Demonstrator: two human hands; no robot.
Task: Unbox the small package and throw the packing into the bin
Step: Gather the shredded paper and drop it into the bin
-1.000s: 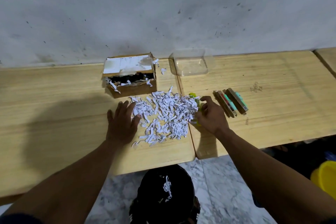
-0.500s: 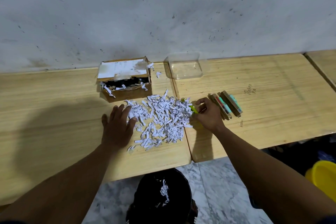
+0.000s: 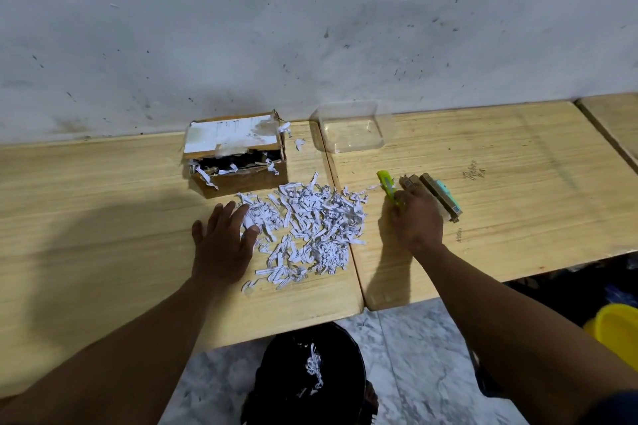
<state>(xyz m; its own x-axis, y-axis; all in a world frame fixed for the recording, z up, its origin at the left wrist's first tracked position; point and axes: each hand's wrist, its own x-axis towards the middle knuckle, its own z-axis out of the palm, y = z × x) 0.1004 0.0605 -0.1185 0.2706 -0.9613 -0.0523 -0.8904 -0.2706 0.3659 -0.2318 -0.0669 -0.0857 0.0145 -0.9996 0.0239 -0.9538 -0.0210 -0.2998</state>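
Observation:
An opened cardboard box (image 3: 241, 179) with a white label stands by the wall, paper shreds hanging from its mouth. A pile of white shredded paper (image 3: 307, 228) is spread on the wooden table (image 3: 103, 235) in front of it. My left hand (image 3: 222, 240) lies flat, fingers apart, touching the pile's left edge. My right hand (image 3: 416, 217) is to the right of the pile, fingers closed on a yellow-green cutter (image 3: 388, 188). A black bin (image 3: 310, 373) on the floor below the table edge holds a few shreds.
A clear plastic container (image 3: 350, 128) sits near the wall. Small brown packs with teal and pink parts (image 3: 438, 197) lie beside my right hand. A second table (image 3: 518, 183) adjoins on the right. A yellow tub (image 3: 618, 328) stands on the floor at the right.
My right hand pulled the yellow-green cutter out of the shreds and moved it right, next to the small packs. My left hand stayed at the pile's left edge.

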